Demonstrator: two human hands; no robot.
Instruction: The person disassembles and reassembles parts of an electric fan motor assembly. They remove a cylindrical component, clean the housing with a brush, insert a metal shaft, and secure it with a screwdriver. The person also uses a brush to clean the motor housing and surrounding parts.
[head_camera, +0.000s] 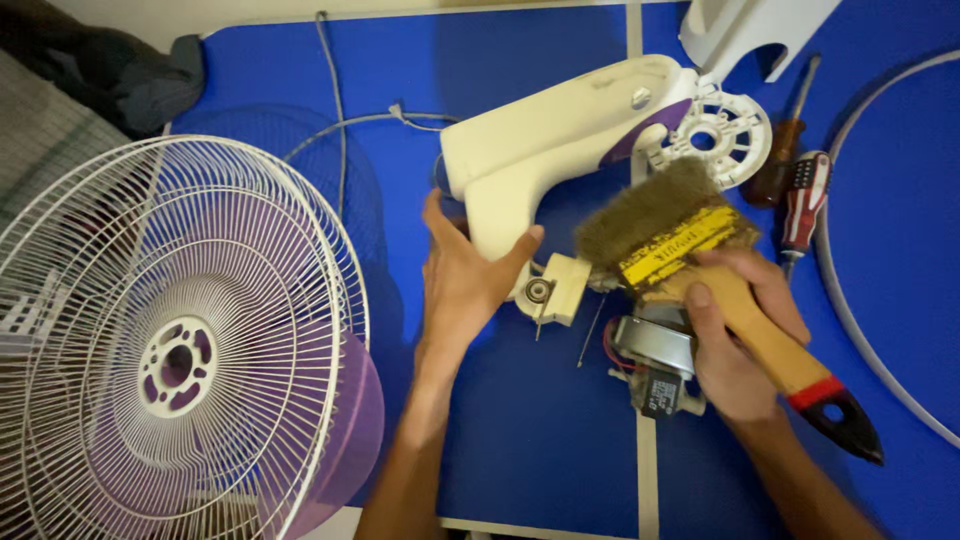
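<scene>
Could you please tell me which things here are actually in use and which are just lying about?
In use:
- paintbrush, held in the right hand
- white fan motor housing, steadied by the left hand
- bare motor beneath the brush

Lying about:
- fan grille
- two screwdrivers
- white ring
- cable

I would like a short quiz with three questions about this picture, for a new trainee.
1. True or false: the right hand holds a wooden-handled paintbrush with tan bristles.
2. Which hand grips the white plastic fan motor housing?
3. The white wire fan grille lies: A) left of both hands, B) between them, C) to their right.

Key: 1 true; 2 the left hand; 3 A.
</scene>
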